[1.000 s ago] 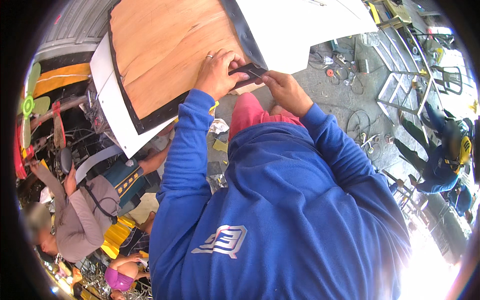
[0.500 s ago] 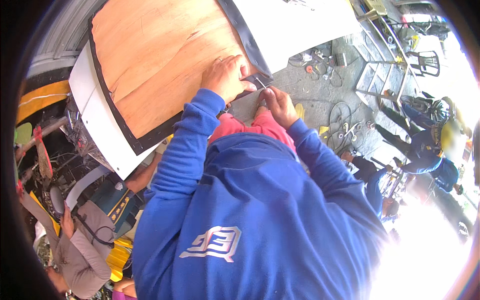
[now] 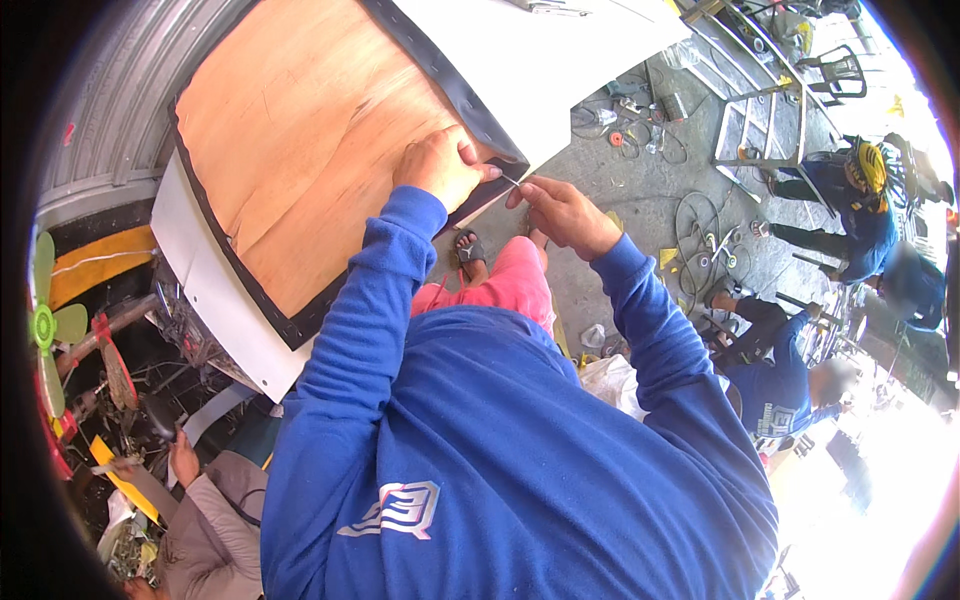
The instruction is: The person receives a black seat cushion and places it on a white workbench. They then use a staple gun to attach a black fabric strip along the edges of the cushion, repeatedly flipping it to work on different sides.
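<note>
A plywood board point(image 3: 300, 140) with black sheeting point(image 3: 470, 115) folded over its edges lies in front of me on a white panel. My left hand point(image 3: 440, 170) rests at the board's near right corner, fingers curled and thumb pointing to the right. Whatever sits under its fingertips is hidden. Just off that corner, my right hand point(image 3: 568, 215) pinches a thin metal rod point(image 3: 511, 182) between thumb and forefinger. The rod's other end reaches toward my left thumb, beside the black edging. Too little of it shows to tell its kind.
White panel parts point(image 3: 225, 280) jut out beyond the board. On the concrete floor lie cables point(image 3: 690, 235) and tools, near a metal frame point(image 3: 760, 125). Several people in blue work at the right. Another person's sleeve point(image 3: 215, 520) shows lower left, below a green fan point(image 3: 45, 325).
My view has shifted, so the board and the floor things sit differently in it. Both hands stay at the same corner; the rod now lies flatter. A person at the right has moved.
</note>
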Demonstrator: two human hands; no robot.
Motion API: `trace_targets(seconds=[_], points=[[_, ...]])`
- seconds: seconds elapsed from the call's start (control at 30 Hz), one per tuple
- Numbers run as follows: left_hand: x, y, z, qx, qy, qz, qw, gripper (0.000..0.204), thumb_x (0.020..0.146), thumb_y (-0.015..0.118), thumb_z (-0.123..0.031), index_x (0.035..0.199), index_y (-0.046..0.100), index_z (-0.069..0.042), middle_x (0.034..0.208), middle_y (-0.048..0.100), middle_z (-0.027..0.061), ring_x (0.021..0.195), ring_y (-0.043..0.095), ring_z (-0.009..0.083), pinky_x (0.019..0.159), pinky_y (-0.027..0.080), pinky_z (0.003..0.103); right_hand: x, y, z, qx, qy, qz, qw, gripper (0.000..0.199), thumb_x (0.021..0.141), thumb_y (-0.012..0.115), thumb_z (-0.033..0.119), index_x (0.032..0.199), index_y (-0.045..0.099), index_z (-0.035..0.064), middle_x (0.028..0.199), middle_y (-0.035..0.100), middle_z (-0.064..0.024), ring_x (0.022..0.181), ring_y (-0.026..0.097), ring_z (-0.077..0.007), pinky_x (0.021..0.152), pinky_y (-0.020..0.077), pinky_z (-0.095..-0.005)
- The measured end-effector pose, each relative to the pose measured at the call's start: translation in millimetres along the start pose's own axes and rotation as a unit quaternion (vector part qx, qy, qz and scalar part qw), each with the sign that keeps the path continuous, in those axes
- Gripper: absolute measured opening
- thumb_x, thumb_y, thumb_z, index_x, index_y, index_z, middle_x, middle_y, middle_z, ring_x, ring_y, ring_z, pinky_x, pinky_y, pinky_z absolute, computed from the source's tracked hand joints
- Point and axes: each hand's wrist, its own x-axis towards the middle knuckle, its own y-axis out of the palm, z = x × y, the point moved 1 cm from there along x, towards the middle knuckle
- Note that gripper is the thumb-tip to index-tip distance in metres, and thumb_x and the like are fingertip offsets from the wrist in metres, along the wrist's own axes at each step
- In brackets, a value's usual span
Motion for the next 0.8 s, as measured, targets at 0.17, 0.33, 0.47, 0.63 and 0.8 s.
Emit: trace_targets(seconds=[0.17, 0.33, 0.47, 0.63, 0.8], points=[[6.3, -1.5, 1.8, -0.006, -0.011, 0.02, 1.0, 0.041, 0.075, 0.088, -0.039, 0.084, 0.064, -0.007, 0.079, 0.069, 0.0081, 0.072, 0.067, 0.0205, 0.066, 0.052, 0.036, -2.5, 2.9, 0.3, 0.048, 0.009, 0.026, 0.998, 0.035, 0.108, 0.041, 0.032, 0.11, 0.065, 0.0066, 0.058, 0.033, 0.0086, 0.05, 0.03, -0.0042, 0.046, 0.0227, -0.0246], [10.2, 0.2, 4.8, 0.002, 0.0, 0.018, 1.0, 0.039, 0.076, 0.088, -0.034, 0.079, 0.063, -0.004, 0.071, 0.066, 0.0067, 0.064, 0.062, 0.0152, 0.059, 0.05, 0.032, -0.8, -3.2, -3.6, 0.068, -0.007, 0.048, 0.996, 0.036, 0.106, 0.045, 0.031, 0.104, 0.067, 0.0033, 0.056, 0.033, 0.0088, 0.049, 0.03, -0.0043, 0.046, 0.0226, -0.0257], [11.9, 0.6, 7.7, 0.018, 0.007, 0.019, 1.0, 0.038, 0.076, 0.089, -0.033, 0.078, 0.064, -0.003, 0.071, 0.065, 0.006, 0.063, 0.06, 0.0144, 0.06, 0.05, 0.031, -1.8, -3.6, -6.1, 0.034, 0.024, 0.014, 0.999, 0.035, 0.103, 0.049, 0.026, 0.099, 0.075, 0.0035, 0.065, 0.052, 0.0022, 0.065, 0.049, -0.0084, 0.062, 0.0443, -0.0288], [15.5, 0.1, 8.4, 0.02, 0.008, 0.029, 0.999, 0.038, 0.075, 0.09, -0.031, 0.077, 0.065, -0.002, 0.071, 0.066, 0.0063, 0.065, 0.061, 0.0139, 0.061, 0.052, 0.031, 0.4, 12.2, -8.6, 0.062, -0.046, -0.03, 0.997, 0.036, 0.105, 0.047, 0.03, 0.102, 0.07, 0.0034, 0.058, 0.036, 0.0071, 0.052, 0.033, -0.0042, 0.047, 0.0264, -0.0244], [21.8, -0.3, 10.8, 0.053, -0.017, 0.063, 0.996, 0.043, 0.071, 0.088, -0.045, 0.081, 0.068, -0.008, 0.087, 0.074, 0.0109, 0.083, 0.07, 0.0253, 0.075, 0.054, 0.038, 3.9, 27.9, -27.5, 0.057, -0.126, -0.105, 0.985, 0.036, 0.105, 0.047, 0.03, 0.101, 0.07, 0.0028, 0.061, 0.043, 0.004, 0.055, 0.041, -0.0083, 0.052, 0.0359, -0.0281]])
